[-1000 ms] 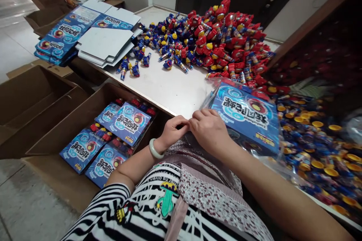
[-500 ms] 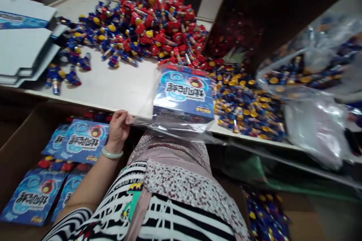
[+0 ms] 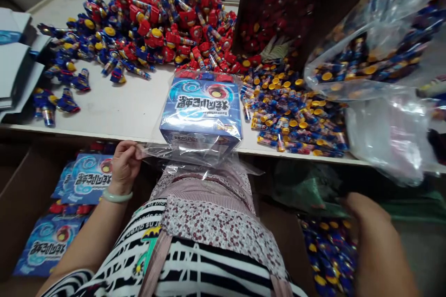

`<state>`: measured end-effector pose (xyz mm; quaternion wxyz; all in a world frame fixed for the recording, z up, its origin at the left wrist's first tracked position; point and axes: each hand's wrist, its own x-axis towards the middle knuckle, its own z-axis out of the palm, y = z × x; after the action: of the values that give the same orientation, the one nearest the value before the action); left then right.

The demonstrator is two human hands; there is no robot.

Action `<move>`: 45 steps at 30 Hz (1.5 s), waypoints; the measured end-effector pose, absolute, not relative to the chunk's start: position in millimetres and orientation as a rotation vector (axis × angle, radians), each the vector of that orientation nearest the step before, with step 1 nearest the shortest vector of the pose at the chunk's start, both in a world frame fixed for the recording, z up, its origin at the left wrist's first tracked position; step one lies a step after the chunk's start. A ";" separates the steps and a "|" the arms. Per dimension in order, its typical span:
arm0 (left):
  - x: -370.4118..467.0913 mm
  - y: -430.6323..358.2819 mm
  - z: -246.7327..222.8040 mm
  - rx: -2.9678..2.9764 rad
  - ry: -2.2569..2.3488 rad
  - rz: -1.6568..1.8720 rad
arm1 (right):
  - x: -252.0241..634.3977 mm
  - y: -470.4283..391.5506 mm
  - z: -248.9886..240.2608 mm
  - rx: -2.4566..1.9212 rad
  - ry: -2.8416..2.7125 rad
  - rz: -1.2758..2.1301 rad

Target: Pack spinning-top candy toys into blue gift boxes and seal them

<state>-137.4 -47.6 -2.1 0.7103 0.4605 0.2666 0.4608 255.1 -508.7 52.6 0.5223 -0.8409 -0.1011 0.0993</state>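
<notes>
A blue box [image 3: 202, 106] in a clear plastic bag [image 3: 195, 155] rests at the table's front edge, with red and blue pieces along its far side. My left hand [image 3: 126, 162], a pale bangle on its wrist, pinches the bag's left corner near the edge. On the right, below the table, my right hand [image 3: 365, 209] is smeared by motion beside the dark green plastic. Its fingers are hidden, so what it holds cannot be made out.
Red and blue toys [image 3: 174, 23] are heaped behind the box. Small yellow-capped tubes [image 3: 296, 116] lie to its right, near clear bags [image 3: 386, 125]. White folded cartons [image 3: 12, 69] stand at the left. Packed blue boxes [image 3: 45, 246] fill a carton below; more toys [image 3: 327, 255] sit lower right.
My right hand has come into view at the lower right. The view has shifted, moving the box and my left hand leftward in the picture. My left hand still pinches the bag.
</notes>
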 end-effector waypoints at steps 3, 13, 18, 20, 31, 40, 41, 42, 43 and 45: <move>-133.5 -45.7 -1.1 1.068 0.587 1.028 | 215.7 -452.6 46.2 -2.135 -0.632 0.371; -216.7 -30.7 7.1 1.371 0.547 0.843 | 125.5 -402.0 20.4 -1.755 -1.539 0.183; -211.5 -33.2 -12.4 0.882 0.646 0.502 | 125.0 -398.2 -2.0 -1.717 -0.678 0.672; -186.1 -31.9 -17.2 0.804 0.558 0.178 | 124.9 -369.7 -1.5 -1.574 -0.428 1.173; -139.3 -43.0 -6.6 0.730 0.440 0.393 | 127.2 -338.6 10.3 -1.229 -0.298 1.130; -130.2 -15.1 -43.2 0.891 0.376 0.432 | 166.7 -341.5 -23.4 -1.585 -0.663 1.072; -130.4 -9.0 -43.6 0.955 0.382 0.430 | 171.0 -340.6 -22.6 -1.634 -0.686 1.038; -130.6 -2.8 -43.2 1.035 0.391 0.431 | 174.3 -339.4 -21.3 -1.672 -0.701 1.013; -130.4 3.2 -41.8 1.125 0.406 0.435 | 176.7 -337.7 -19.8 -1.704 -0.711 0.992; -128.4 14.9 -36.6 1.313 0.470 0.444 | 179.8 -333.2 -17.3 -1.770 -0.741 0.957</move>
<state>-128.4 14.9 -36.6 0.7439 0.5996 0.2148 0.2026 179.8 -333.2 -17.3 0.4782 -0.7249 -0.3034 0.3921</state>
